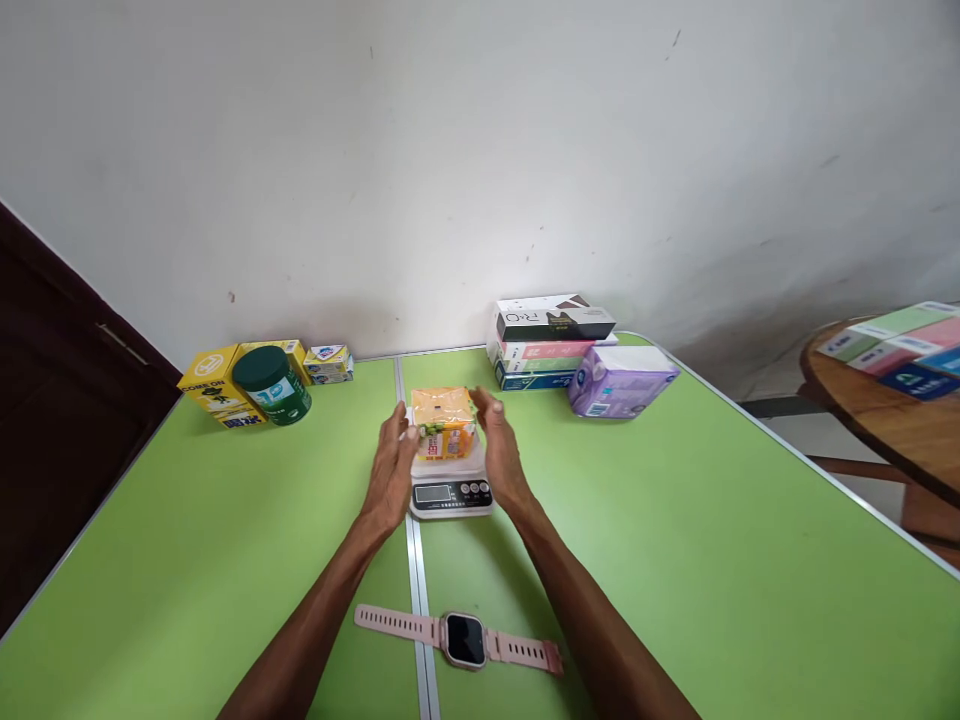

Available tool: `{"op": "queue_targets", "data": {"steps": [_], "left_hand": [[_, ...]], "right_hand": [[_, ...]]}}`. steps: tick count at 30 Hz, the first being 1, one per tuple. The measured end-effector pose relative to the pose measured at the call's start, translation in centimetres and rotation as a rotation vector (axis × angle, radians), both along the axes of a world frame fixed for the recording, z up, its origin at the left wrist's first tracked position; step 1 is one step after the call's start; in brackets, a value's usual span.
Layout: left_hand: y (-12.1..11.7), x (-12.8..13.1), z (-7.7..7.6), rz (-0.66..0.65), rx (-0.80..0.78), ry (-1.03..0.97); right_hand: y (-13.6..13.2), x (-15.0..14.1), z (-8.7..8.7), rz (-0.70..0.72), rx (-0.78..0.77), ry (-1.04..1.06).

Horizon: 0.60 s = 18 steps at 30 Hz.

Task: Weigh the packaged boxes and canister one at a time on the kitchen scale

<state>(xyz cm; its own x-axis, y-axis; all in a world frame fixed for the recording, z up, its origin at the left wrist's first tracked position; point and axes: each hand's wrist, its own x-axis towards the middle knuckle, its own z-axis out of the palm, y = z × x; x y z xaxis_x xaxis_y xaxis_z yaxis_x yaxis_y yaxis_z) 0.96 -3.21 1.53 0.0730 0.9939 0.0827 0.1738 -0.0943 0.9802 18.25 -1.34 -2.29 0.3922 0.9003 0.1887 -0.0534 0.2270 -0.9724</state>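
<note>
While the orange package rests on the white scale, I position the left hand and right hand at its opposite sides. Both hands are spread, palms facing inward, fingers extended; neither pinches anything. From this view, I cannot tell whether either hand touches the package. The scale stands on the green table, its display and buttons facing me. The pink-strapped watch lies nearer to me, between the forearms. At the far left, the green jar stands beside the yellow boxes; at the far right, the purple pack sits beside the stacked boxes.
</note>
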Motion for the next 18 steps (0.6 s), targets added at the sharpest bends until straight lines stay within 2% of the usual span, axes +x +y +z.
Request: {"op": "queue_targets", "data": {"steps": [4, 8, 12, 18], "left_hand": [[1.9, -1.9, -3.2, 0.179, 0.022, -0.045], [3.0, -2.7, -6.2, 0.192, 0.023, -0.082], [3.0, -3.0, -6.8, 0.2, 0.016, -0.148], [2.8, -2.9, -6.6, 0.189, 0.016, -0.136]], "right_hand": [[0.6, 2.7, -3.0, -0.082, -0.105, -0.027], [0.5, 3.2, -5.0, -0.098, -0.113, 0.05], [0.4, 3.0, -5.1, -0.118, -0.072, 0.173], [0.3, 3.2, -5.0, -0.125, -0.079, 0.149]]}}
